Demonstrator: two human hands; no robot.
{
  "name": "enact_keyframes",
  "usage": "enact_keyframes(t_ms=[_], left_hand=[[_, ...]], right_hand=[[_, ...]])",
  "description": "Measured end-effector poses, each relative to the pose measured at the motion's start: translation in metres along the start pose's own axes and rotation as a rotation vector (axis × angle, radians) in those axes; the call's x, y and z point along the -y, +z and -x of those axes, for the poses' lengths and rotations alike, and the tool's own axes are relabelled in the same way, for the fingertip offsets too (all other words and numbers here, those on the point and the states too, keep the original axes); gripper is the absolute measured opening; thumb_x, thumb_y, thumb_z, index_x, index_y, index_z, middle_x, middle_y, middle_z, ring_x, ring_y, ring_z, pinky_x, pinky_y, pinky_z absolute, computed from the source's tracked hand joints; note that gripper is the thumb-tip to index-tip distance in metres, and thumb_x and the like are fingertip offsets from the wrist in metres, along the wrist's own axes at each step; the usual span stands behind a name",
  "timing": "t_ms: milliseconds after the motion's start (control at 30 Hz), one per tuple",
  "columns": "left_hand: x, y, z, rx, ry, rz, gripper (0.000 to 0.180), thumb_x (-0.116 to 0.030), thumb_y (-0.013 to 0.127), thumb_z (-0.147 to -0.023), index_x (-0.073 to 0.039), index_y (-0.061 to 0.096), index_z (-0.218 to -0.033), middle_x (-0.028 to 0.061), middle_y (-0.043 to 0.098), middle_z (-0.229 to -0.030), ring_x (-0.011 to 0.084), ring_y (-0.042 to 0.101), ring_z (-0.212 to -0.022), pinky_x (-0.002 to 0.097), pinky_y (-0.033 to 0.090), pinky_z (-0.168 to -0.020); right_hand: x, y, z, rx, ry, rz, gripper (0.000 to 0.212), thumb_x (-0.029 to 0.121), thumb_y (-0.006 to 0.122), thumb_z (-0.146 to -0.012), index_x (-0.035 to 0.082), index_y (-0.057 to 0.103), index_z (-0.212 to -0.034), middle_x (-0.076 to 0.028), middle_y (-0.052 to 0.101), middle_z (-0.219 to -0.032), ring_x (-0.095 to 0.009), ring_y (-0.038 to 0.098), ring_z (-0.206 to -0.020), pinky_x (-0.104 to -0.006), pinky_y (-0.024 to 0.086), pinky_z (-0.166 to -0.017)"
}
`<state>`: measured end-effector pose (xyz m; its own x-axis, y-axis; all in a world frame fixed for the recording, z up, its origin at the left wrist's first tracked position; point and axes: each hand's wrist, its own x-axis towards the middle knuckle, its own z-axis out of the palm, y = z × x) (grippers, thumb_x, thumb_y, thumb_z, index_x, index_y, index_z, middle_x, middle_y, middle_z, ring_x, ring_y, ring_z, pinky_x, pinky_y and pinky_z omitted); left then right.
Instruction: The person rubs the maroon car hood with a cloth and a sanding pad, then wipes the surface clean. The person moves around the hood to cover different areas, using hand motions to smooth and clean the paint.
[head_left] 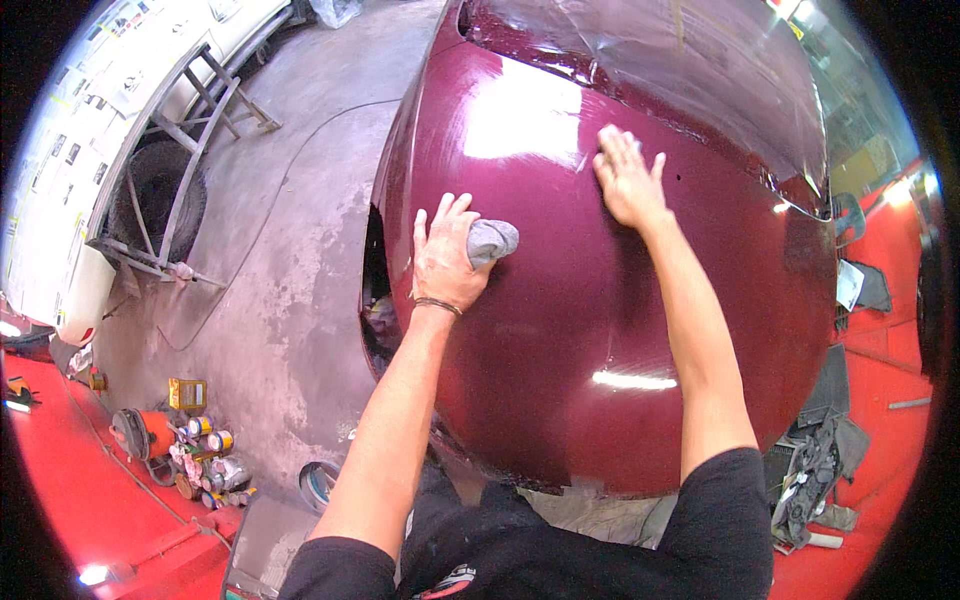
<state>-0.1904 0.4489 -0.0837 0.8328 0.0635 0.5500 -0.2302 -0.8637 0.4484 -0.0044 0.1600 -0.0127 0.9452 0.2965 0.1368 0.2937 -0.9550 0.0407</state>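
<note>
A glossy dark red car hood (pixel 560 300) fills the middle of the view, with bright light reflections on it. My left hand (pixel 447 262) is over the hood's left side, its fingers pointing away from me. A bunched grey cloth (pixel 492 241) is tucked between its thumb and forefinger. Farther off and to the right, my right hand (pixel 628 180) lies palm down on the hood, fingers extended and thumb apart, with no object visible in it. Its palm is hidden from view. Beyond the hood, clear plastic sheeting (pixel 700 60) covers the windshield area.
A metal stand (pixel 190 130) is beside a white vehicle (pixel 75 150) on the left. A cable (pixel 285 180) crosses the concrete floor. Several cans (pixel 220 440) and an orange shop vacuum (pixel 145 435) stand at lower left. Black car parts (pixel 820 470) lie at right.
</note>
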Motion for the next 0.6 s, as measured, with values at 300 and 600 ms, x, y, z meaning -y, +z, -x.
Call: enact_keyframes(t_ms=[300,600], left_hand=[[0.01,-0.008,0.005,0.017,-0.06,0.001,0.061,-0.018,0.088,-0.08,-0.012,0.064,-0.135,0.0097,0.056,-0.161,0.0315,0.042,-0.158,0.058,0.021,-0.134],[-0.002,-0.003,-0.003,0.008,-0.025,0.027,0.06,-0.02,0.087,-0.082,-0.011,0.063,-0.136,0.0097,0.056,-0.16,0.0314,0.043,-0.158,0.0582,0.021,-0.134]], right_hand=[[0.086,0.011,0.05,0.102,-0.259,-0.012,0.065,0.046,0.029,-0.117,0.018,0.023,-0.175,-0.005,0.014,-0.184,-0.026,0.008,-0.17,-0.0683,-0.001,-0.133],[0.038,0.013,-0.019,-0.029,0.04,0.021,0.065,0.047,0.029,-0.117,0.016,0.024,-0.174,-0.006,0.014,-0.184,-0.03,0.01,-0.17,-0.0761,0.006,-0.13]])
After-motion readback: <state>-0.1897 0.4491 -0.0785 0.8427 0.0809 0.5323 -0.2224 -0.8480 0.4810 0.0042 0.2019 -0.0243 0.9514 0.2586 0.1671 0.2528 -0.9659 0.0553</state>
